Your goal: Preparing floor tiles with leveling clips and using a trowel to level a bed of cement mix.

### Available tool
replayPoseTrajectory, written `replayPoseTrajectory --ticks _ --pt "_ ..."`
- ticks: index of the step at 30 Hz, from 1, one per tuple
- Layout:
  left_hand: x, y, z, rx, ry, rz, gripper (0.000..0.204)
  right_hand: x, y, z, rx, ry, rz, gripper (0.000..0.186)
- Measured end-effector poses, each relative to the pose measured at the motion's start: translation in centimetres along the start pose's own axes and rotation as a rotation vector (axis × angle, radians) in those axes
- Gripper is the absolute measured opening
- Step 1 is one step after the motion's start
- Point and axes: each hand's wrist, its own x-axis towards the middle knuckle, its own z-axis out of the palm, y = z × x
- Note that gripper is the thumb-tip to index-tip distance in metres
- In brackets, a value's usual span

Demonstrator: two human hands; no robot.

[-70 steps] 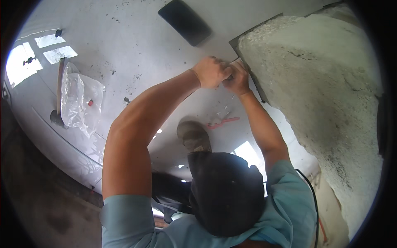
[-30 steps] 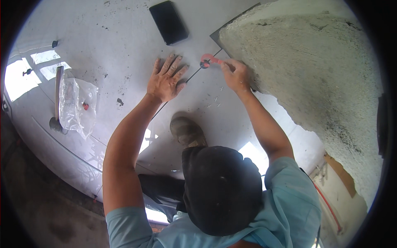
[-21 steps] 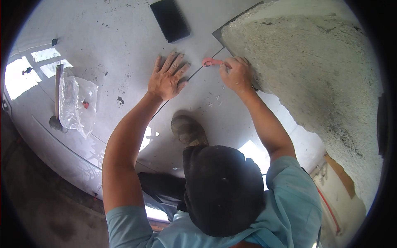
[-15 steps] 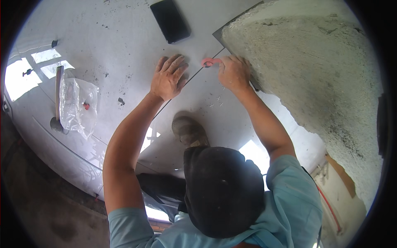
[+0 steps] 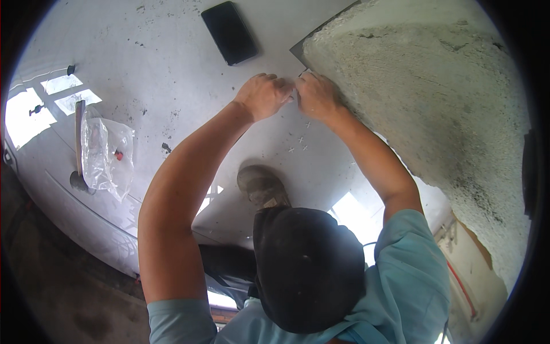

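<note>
Over the grey-white floor tiles [image 5: 189, 103], close to the rough wall, my hands have come almost together. My left hand [image 5: 264, 96] is closed, its fingers curled toward the other hand. Beside the wall, my right hand [image 5: 318, 96] is closed too, fingertips turned down to the tile. Whatever the fingers hold is hidden; the pinkish-red ring-ended tool seen earlier does not show now. Several small white cross-shaped tile spacers [image 5: 301, 139] lie just below my right hand. A black phone [image 5: 229, 33] rests on the tile beyond my left hand.
The rough plastered wall [image 5: 412, 74] bounds the right side. At left lie a mallet [image 5: 79, 137] and a clear plastic bag [image 5: 106, 149] with a small red piece in it. My shoe [image 5: 263, 183] is planted on the tile below my hands. A red hose [image 5: 461, 286] runs at lower right.
My left hand has lifted from lying flat and moved right, closing beside my right hand. My right hand has shifted slightly left, and the red tool has gone out of sight.
</note>
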Motion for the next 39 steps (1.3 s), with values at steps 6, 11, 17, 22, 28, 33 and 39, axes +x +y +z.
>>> replayPoseTrajectory --ticks 6,11,17,22,28,33,39 --pt "1.6 -0.9 -0.6 0.192 -0.225 0.109 0.013 0.0 -0.2 0.6 0.081 0.083 0.007 0.017" --pt "2.0 -2.0 -0.6 0.107 -0.248 0.239 0.008 0.2 0.3 1.5 0.099 0.100 0.008 0.017" --pt "2.7 -2.3 -0.3 0.014 -0.263 0.271 0.015 0.2 0.7 1.7 0.185 0.128 0.000 0.015" --pt "3.3 -3.0 -0.2 -0.006 -0.322 0.321 0.015 0.0 1.0 3.1 0.244 0.180 0.056 0.013" --pt "1.5 -2.8 -0.1 -0.049 -0.272 0.204 0.017 0.0 0.1 2.3 0.299 0.152 0.072 0.023" --pt "-5.9 -0.6 -2.5 -0.119 0.047 -0.251 0.037 -0.7 -0.8 -0.4 0.322 0.189 0.164 0.032" --pt "-20.3 4.3 -4.6 0.091 0.368 -0.703 0.046 -4.8 -2.4 -0.5 0.277 -0.081 -0.035 0.037"
